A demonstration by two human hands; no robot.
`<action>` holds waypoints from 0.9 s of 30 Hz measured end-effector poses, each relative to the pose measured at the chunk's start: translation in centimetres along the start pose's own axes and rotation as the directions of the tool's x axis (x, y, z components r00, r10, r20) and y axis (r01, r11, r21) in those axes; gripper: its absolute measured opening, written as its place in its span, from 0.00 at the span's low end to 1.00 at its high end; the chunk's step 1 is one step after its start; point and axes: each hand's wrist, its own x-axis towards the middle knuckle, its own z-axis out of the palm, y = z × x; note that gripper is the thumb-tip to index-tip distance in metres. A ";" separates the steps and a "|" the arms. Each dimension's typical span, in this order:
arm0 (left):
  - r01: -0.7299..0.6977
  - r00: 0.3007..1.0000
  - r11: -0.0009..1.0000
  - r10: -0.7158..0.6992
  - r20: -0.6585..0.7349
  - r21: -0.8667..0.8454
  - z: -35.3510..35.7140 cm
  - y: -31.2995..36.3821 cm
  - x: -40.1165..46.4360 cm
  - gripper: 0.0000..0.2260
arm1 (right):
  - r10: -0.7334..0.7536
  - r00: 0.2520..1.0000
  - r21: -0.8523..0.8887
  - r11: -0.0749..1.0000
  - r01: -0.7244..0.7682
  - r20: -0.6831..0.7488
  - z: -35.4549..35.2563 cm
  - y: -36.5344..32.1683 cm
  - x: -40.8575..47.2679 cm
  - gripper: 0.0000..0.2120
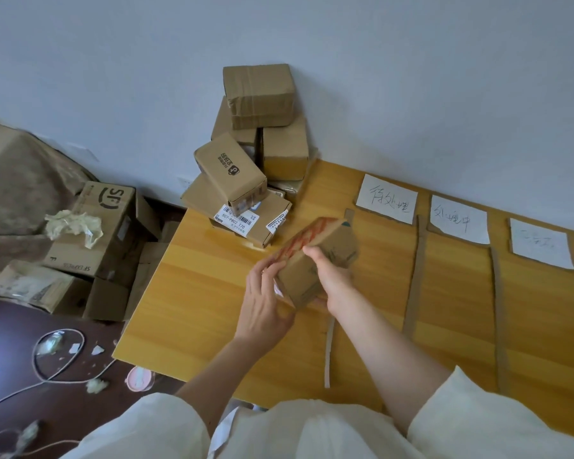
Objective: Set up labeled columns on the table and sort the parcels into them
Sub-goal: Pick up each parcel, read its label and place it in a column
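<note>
Two hands on one parcel point(315, 260), head view: we see a small corrugated cardboard box, brown, red-printed tape along its top face, tilted and lifted off the glossy yellow wood-grain table point(193, 293). Left hand point(265, 303) cups the near left end, fingers curled against the side, grip closed on the box. Right hand point(328, 276) wraps from the right, thumb on the top edge, fingers underneath, also gripping. Both forearms bare, pale loose sleeves pushed up.

Behind it, at the table's far left corner against the wall, a stack of parcels point(256, 154): plain taped cartons, one with a black logo, one flat with a white shipping label.

To the right, three white paper labels point(386, 198) with handwritten characters on ragged cardboard backing; thin cardboard strips point(416, 273) run toward us as column dividers.

On the floor at left: open cartons point(103, 226), crumpled paper, a white cable.
</note>
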 end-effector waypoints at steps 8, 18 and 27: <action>0.298 0.954 0.952 -0.299 -0.004 -0.063 0.8 0.4 0.6 0.43 | -0.119 0.953 0.356 0.935 0.013 0.279 -6.1 -0.1 -0.7 0.30; 0.605 0.757 0.795 -0.564 0.329 -0.029 2.5 2.6 1.6 0.24 | -0.250 0.761 0.591 0.779 -0.209 0.599 -10.6 0.3 -1.5 0.26; 0.764 0.644 0.160 -0.148 0.751 -0.625 -1.5 9.2 5.9 0.26 | -0.318 0.773 0.584 0.807 -0.083 0.549 -12.8 0.6 -0.7 0.17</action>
